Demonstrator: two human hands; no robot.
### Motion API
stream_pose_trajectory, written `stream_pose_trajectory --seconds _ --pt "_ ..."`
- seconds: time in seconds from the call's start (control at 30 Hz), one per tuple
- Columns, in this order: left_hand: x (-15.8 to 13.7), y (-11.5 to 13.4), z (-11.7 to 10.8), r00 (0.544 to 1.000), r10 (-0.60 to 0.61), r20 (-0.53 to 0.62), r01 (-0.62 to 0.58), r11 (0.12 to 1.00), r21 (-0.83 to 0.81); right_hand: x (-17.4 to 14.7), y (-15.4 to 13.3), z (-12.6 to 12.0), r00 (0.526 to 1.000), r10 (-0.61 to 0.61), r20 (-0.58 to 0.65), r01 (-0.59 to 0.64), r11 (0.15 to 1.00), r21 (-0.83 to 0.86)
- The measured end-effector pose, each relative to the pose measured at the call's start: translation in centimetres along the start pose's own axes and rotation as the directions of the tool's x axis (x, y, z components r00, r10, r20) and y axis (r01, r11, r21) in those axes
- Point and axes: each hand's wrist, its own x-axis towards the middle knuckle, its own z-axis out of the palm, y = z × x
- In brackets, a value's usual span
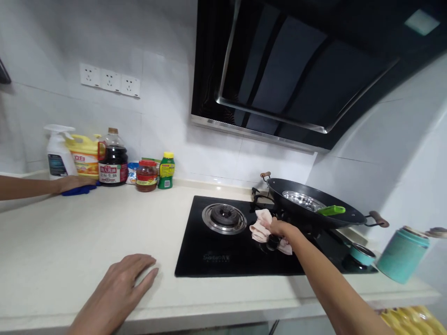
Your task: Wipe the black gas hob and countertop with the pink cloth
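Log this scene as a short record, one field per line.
Left grip: holds nothing, over the counter
Right grip: holds a pink cloth at the stove, by a black knob
Wok: stove's right side, metal dish inside
Far left: another person's hand on a blue cloth
Right end: teal canister

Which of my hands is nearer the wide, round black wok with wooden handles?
Right. Your right hand holds a crumpled pale pink cloth just in front of the left side of the wok; your left hand is over the cream countertop, farther left.
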Motion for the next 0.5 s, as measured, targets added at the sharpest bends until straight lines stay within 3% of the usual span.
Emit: stream_pose_trajectory --seconds 0.27,0.5 --pt "0.0 0.2 0.1 1.000 0.022 0.000 -0.022 0.999 0.026 -3.7 2.5 0.6 0.966 0.065 0.250 -0.134 0.953 0.270" --pt "0.3 0.1 0.1 1.000 0.006 0.006 -0.006 1.000 0.030 -2.1 2.0 0.6 0.985 0.024 0.174 -0.086 0.930 0.359"
